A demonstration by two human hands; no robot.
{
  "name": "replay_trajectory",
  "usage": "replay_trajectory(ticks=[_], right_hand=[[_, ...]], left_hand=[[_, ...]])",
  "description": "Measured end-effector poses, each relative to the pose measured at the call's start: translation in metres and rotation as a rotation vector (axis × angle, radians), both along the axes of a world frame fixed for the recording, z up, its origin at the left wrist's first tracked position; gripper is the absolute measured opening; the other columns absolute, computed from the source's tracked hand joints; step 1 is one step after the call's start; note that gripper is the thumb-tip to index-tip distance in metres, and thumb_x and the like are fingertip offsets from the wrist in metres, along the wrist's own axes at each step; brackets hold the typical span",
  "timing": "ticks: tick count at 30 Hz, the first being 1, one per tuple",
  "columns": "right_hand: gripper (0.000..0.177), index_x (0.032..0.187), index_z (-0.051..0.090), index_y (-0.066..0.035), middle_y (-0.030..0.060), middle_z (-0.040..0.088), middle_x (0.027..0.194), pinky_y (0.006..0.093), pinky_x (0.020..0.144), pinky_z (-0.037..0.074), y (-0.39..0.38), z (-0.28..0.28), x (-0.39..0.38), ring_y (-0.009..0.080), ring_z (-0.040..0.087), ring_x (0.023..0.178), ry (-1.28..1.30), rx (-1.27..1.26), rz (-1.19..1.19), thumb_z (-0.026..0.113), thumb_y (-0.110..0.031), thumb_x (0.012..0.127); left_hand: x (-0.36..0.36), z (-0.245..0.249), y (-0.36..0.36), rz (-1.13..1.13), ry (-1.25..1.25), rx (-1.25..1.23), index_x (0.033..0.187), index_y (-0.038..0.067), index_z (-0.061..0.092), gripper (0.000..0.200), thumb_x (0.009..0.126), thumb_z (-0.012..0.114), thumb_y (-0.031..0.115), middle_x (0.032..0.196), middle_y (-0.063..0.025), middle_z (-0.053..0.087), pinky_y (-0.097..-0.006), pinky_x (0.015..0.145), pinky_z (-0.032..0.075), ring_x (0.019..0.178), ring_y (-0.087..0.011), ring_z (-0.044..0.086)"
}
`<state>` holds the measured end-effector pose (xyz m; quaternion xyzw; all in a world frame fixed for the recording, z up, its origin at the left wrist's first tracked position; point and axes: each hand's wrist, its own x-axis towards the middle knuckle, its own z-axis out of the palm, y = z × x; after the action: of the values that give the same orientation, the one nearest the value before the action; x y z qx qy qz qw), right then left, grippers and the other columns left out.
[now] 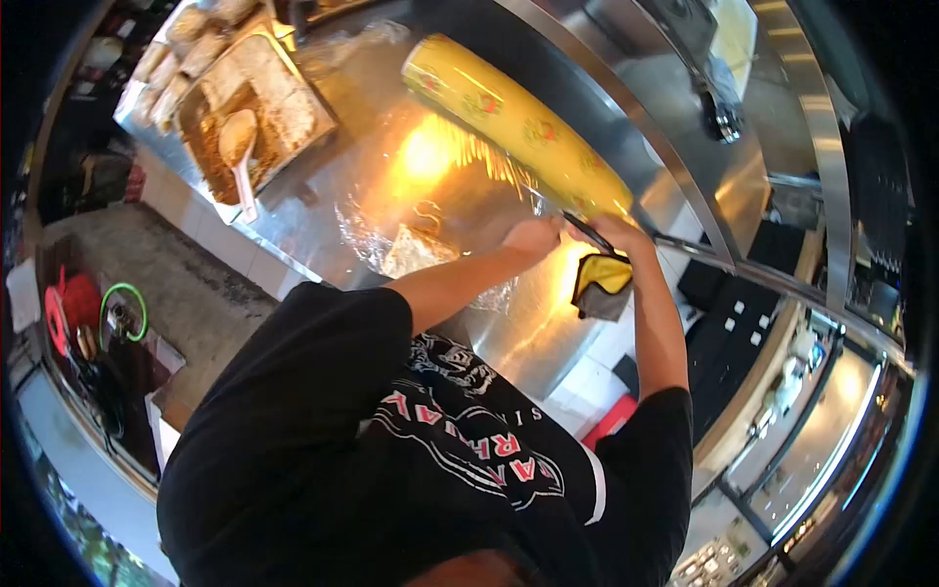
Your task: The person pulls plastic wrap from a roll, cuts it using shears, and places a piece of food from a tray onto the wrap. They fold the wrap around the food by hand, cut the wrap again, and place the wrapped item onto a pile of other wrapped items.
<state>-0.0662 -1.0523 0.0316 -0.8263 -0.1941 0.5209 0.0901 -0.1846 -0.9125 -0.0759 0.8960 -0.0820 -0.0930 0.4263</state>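
My right hand (614,233) is closed round the black handle of what looks like a knife (591,236), its thin metal end pointing up and left towards a big yellow roll of plastic wrap (518,122). Close beside it, my left hand (534,238) has its fingers curled, and what they hold, if anything, is hidden. Below my right hand a yellow and grey cloth (602,284) hangs at the table's edge. Left of my left hand, a pale food piece (419,251) lies on crumpled clear plastic (362,235).
The steel table (342,117) carries a metal tray (293,108) of brown crumbly food with a pale spoon (238,142) in it. Wrapped packets (186,49) are stacked at the far left corner. A steel frame (675,176) runs along the right side.
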Motion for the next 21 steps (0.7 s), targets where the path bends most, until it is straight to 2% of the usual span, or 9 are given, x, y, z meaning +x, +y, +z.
replay_trajectory(ticks=[3,7,9,11,15,17,19,20,21], right_hand=[[0.063,0.063,0.060,-0.010,-0.0036,0.048,0.053,0.0266,0.043,0.033,0.027,0.020,-0.002,0.0073,0.047,0.048,0.068,-0.017,-0.120,0.056,-0.072,0.074],[0.062,0.060,0.057,-0.011,-0.0019,0.047,0.051,0.0277,0.043,0.033,0.041,-0.008,0.007,0.0085,0.048,0.048,0.047,-0.072,-0.066,0.059,-0.072,0.072],[0.065,0.055,0.048,-0.011,-0.0013,0.042,0.044,0.0278,0.038,0.030,0.052,-0.028,0.011,0.0109,0.045,0.040,-0.092,0.115,-0.008,0.053,-0.072,0.076],[0.066,0.055,0.049,-0.011,-0.0010,0.043,0.045,0.0280,0.039,0.031,0.082,-0.021,0.013,0.0108,0.045,0.040,-0.115,0.112,0.030,0.053,-0.073,0.075],[0.067,0.055,0.051,-0.010,0.0000,0.047,0.047,0.0291,0.040,0.035,0.159,0.008,0.015,0.0116,0.048,0.041,-0.207,0.240,0.084,0.055,-0.073,0.073],[0.066,0.054,0.050,-0.010,-0.0001,0.048,0.047,0.0286,0.041,0.036,0.186,-0.010,0.028,0.0117,0.049,0.041,-0.151,0.092,0.112,0.057,-0.073,0.073],[0.066,0.053,0.050,-0.010,-0.0003,0.048,0.047,0.0281,0.042,0.037,0.216,-0.032,0.042,0.0118,0.049,0.042,-0.103,-0.057,0.137,0.058,-0.072,0.072],[0.066,0.053,0.050,-0.010,-0.0004,0.048,0.047,0.0272,0.043,0.037,0.234,-0.041,0.045,0.0116,0.050,0.042,-0.072,-0.015,0.088,0.059,-0.072,0.072],[0.066,0.052,0.050,-0.010,-0.0006,0.049,0.047,0.0264,0.044,0.037,0.252,-0.049,0.049,0.0113,0.050,0.043,-0.041,0.029,0.038,0.059,-0.072,0.071]], left_hand=[[-0.001,0.006,0.003,0.029,-0.105,-0.031,0.100,0.001,0.053,0.023,0.082,0.052,0.014,0.080,-0.0179,0.063,-0.0432,0.063,0.053,0.072,-0.0350,0.064],[-0.005,0.000,0.006,-0.059,-0.087,-0.011,0.099,0.002,0.053,0.021,0.082,0.052,0.015,0.087,-0.0173,0.063,-0.0434,0.063,0.053,0.075,-0.0345,0.064],[-0.005,-0.004,0.002,-0.038,-0.110,-0.042,0.098,0.003,0.053,0.021,0.081,0.052,0.015,0.089,-0.0172,0.063,-0.0435,0.062,0.053,0.076,-0.0342,0.064],[-0.005,0.000,0.001,-0.071,-0.056,0.017,0.096,0.003,0.052,0.018,0.082,0.053,0.014,0.090,-0.0167,0.062,-0.0437,0.062,0.052,0.076,-0.0342,0.064],[-0.007,0.028,0.021,-0.107,0.026,-0.113,0.095,0.003,0.051,0.016,0.083,0.048,0.012,0.090,-0.0169,0.061,-0.0443,0.062,0.053,0.078,-0.0345,0.063],[-0.008,0.032,0.025,-0.085,-0.028,-0.153,0.096,0.001,0.051,0.017,0.084,0.047,0.012,0.092,-0.0183,0.060,-0.0444,0.064,0.052,0.078,-0.0353,0.063],[-0.007,0.060,0.040,-0.073,0.318,-0.340,0.101,0.000,0.051,0.021,0.084,0.047,0.012,0.093,-0.0200,0.059,-0.0447,0.066,0.052,0.079,-0.0370,0.063],[-0.008,0.051,0.038,-0.148,0.176,-0.220,0.106,-0.001,0.051,0.026,0.085,0.045,0.012,0.103,-0.0230,0.059,-0.0449,0.072,0.052,0.088,-0.0378,0.062],[-0.004,0.046,0.032,-0.150,0.396,-0.258,0.119,0.001,0.050,0.034,0.089,0.044,0.016,0.117,-0.0221,0.057,-0.0424,0.084,0.050,0.103,-0.0349,0.059]])
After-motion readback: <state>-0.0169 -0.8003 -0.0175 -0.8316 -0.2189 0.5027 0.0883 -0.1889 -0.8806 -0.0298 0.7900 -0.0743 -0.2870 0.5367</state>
